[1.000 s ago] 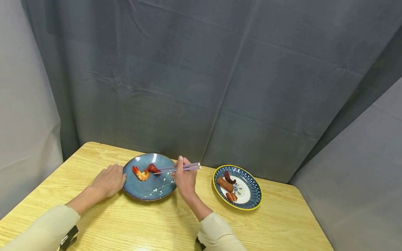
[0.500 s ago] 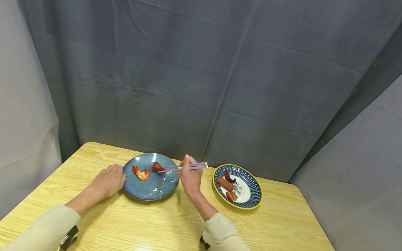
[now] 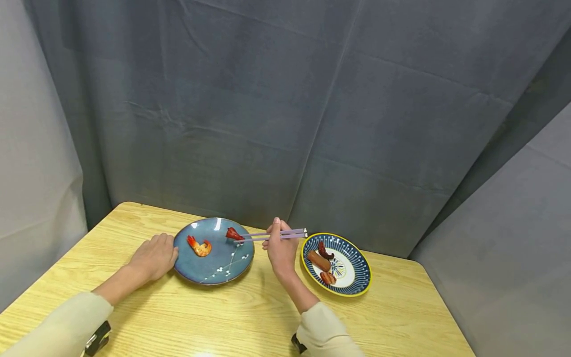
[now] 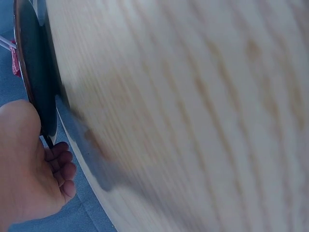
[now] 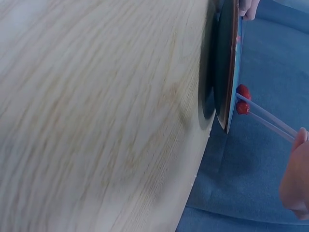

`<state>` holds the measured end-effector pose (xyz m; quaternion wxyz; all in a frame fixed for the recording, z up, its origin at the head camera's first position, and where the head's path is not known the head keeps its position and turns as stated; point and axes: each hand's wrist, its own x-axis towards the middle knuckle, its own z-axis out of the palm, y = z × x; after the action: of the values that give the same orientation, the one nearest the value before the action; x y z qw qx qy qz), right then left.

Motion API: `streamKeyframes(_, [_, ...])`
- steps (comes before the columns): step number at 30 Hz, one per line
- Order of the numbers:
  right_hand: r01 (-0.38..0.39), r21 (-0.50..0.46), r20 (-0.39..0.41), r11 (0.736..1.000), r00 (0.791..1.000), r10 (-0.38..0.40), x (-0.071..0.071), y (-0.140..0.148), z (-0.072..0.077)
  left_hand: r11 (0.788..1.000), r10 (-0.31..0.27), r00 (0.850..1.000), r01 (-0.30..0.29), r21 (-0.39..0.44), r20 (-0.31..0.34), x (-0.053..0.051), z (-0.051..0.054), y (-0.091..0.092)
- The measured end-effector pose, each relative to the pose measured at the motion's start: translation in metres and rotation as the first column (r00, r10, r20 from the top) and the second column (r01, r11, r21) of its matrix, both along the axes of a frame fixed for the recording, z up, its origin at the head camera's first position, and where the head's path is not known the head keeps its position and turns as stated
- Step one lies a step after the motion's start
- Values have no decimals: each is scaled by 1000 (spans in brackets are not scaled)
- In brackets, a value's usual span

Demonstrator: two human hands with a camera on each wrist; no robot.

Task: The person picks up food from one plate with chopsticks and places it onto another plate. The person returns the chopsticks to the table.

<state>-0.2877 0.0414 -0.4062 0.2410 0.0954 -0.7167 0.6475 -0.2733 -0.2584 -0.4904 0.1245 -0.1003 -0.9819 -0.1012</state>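
My left hand (image 3: 153,257) holds the left rim of a blue plate (image 3: 196,267) with a white blossom pattern. In the left wrist view, the thumb lies along the rim of the plate (image 4: 36,72) and curled fingers (image 4: 67,171) reach under it. My right hand (image 3: 282,250) grips lilac chopsticks (image 3: 292,234) just past the plate's right edge. Their tips are at a glossy red food piece (image 3: 233,233) on the plate's right half; the right wrist view shows the chopsticks (image 5: 273,121) against the red piece (image 5: 243,106). A cooked shrimp (image 3: 199,246) lies left of it.
To the right is a yellow-rimmed, blue-patterned plate (image 3: 361,272). On it lie a brown sausage (image 3: 319,261), a dark red curled piece (image 3: 324,251) and a scored brown piece (image 3: 328,278). Behind the wooden table (image 3: 214,322) hangs a grey curtain (image 3: 250,124).
My right hand and the chopsticks have moved right, and the red piece has moved right with them across the blue plate. My left hand and the shrimp have stayed put.
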Motion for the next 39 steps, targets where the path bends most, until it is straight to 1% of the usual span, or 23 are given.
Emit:
streamKeyframes(1, [6,0,1,1000,1000,-6,0,1,0,1000,0,1000,0,1,1,0,0,0])
streamKeyframes(2, [11,7,8,1000,1000,-11,-3,3,-3,1000,-1,1000,1,0,1,0,0,0])
streamKeyframes(3, [16,9,10,1000,1000,-16,-4,4,-4,1000,-2,1000,2,0,1,0,0,0])
streamKeyframes(8, [34,11,-5,999,999,-33,-5,11,-2,1000,-3,1000,3,-2,7,1,0,1])
streamKeyframes(9, [39,10,-17,999,999,-39,-2,12,2,1000,-3,1000,3,-2,7,1,0,1])
streamKeyframes(14, [58,11,-25,998,998,-57,-1,22,5,1000,-6,1000,6,1,3,3,2,1])
streamKeyframes(22, [33,-28,-34,999,999,-34,-4,41,7,1000,-8,1000,8,9,-18,4,3,2])
streamKeyframes(32, [94,4,-6,996,996,-94,-3,64,14,1000,-10,1000,11,7,-26,3,3,3])
streamKeyframes(34, [103,4,0,995,995,-103,-8,70,11,1000,-10,1000,10,4,-23,3,4,2])
streamKeyframes(39, [136,-12,13,991,991,-136,-23,85,-4,1000,-8,1000,9,3,-12,3,4,2])
